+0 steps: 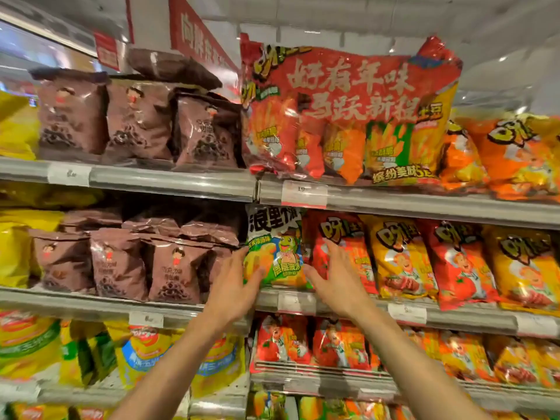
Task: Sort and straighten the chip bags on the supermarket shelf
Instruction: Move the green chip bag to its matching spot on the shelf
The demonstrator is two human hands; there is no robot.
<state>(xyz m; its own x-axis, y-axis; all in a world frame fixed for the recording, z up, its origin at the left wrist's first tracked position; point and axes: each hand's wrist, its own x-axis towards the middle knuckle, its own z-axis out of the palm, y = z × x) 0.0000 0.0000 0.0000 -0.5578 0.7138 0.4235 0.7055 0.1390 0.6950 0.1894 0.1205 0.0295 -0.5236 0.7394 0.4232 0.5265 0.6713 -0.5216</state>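
A green and yellow chip bag with a frog figure stands upright at the left end of the middle shelf's right section. My left hand touches its lower left side with fingers stretched out. My right hand lies with straight fingers at its right edge, over the neighbouring red bag. Further right stands a row of yellow and red bags. Neither hand has its fingers curled round a bag.
Brown bags fill the middle shelf to the left. Above, a large red multipack leans over the shelf rail, with orange bags beside it. Lower shelves hold red bags and yellow bags.
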